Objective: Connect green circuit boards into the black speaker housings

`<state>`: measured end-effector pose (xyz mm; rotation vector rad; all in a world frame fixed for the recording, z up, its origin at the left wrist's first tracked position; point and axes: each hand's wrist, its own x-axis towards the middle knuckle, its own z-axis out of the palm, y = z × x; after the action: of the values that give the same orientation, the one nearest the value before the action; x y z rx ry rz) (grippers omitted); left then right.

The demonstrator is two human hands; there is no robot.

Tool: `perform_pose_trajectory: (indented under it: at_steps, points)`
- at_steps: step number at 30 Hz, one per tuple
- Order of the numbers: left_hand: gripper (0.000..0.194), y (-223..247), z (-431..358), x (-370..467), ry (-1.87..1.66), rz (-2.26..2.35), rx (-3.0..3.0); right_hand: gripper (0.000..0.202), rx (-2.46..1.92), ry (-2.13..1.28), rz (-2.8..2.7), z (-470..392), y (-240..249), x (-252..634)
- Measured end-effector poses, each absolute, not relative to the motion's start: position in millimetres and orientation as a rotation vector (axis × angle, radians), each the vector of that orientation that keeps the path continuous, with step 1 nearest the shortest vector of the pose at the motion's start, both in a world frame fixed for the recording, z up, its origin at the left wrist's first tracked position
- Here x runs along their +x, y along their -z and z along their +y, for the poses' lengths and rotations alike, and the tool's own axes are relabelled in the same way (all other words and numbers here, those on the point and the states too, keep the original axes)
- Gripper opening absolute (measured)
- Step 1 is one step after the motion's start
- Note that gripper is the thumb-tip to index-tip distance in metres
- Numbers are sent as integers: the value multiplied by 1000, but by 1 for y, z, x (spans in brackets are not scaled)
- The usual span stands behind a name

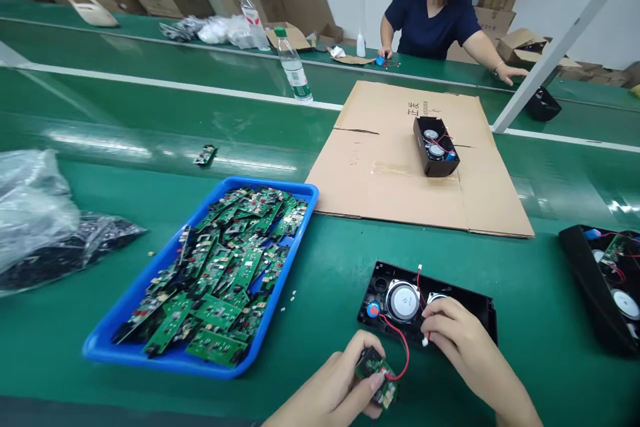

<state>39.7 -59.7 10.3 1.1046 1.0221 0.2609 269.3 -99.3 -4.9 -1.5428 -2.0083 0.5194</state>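
A green circuit board (387, 395) is pinched between the thumb and fingers of my left hand (345, 380), just in front of a black speaker housing (470, 307). From the board a red wire (406, 347) loops back to a small blue cylindrical part (373, 309) in the housing. A round speaker (403, 301) sits beside that part. My right hand (457, 333) is over the housing, partly covering a second speaker (436, 296). Its fingertips are closed on a thin wire with a white plug (425, 341). Another white plug (420, 267) sticks up at the housing's far edge.
Left of my hands, a blue tray (270, 320) holds many circuit boards. Flattened cardboard (400, 193) bears another speaker box (435, 147). More housings lie right (595, 293). A plastic bag (40, 213) lies left. Across the bench a co-worker (435, 20) reaches sideways, beyond a water bottle (295, 70).
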Motion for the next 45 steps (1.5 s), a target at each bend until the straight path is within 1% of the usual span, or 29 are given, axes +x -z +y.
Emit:
perform_pose_trajectory:
  at_steps: [3, 6, 8, 10, 14, 18, 22, 26, 30, 37, 41, 45]
  points:
    - [27, -3, -61, 57, -444, 1088, 1066, 15, -1527, -496, -1730, -97, 12, 261]
    - [35, 8, -58, 69, -568, 1102, 1023, 17, -1495, -414, -1695, -95, 18, 254]
    - [34, 13, -56, 74, -607, 1134, 1063, 22, -1442, -404, -1757, -95, 20, 251]
    - [30, 15, -56, 78, -627, 1183, 1124, 22, -1421, -419, -1795, -95, 22, 249]
    - [24, 10, -56, 82, -582, 1235, 1236, 23, -1492, -406, -1830, -97, 25, 245]
    - [24, 11, -56, 85, -601, 1266, 1267, 26, -1528, -377, -1854, -98, 25, 242]
    - [23, 17, -59, 85, -619, 1261, 1392, 23, -1523, -388, -1831, -98, 24, 240]
    - [22, 15, -62, 86, -562, 1193, 1644, 22, -1534, -355, -1818, -97, 26, 240]
    - [20, 11, -63, 87, -583, 1117, 1787, 23, -1547, -334, -1805, -96, 26, 241]
    - [18, 17, -63, 87, -674, 1027, 2097, 22, -1535, -455, -1807, -94, 18, 242]
    - [20, 14, -59, 89, -762, 943, 2291, 22, -1515, -506, -1809, -94, 15, 243]
    - [20, 11, -53, 90, -782, 861, 2356, 22, -1501, -558, -1812, -94, 13, 244]
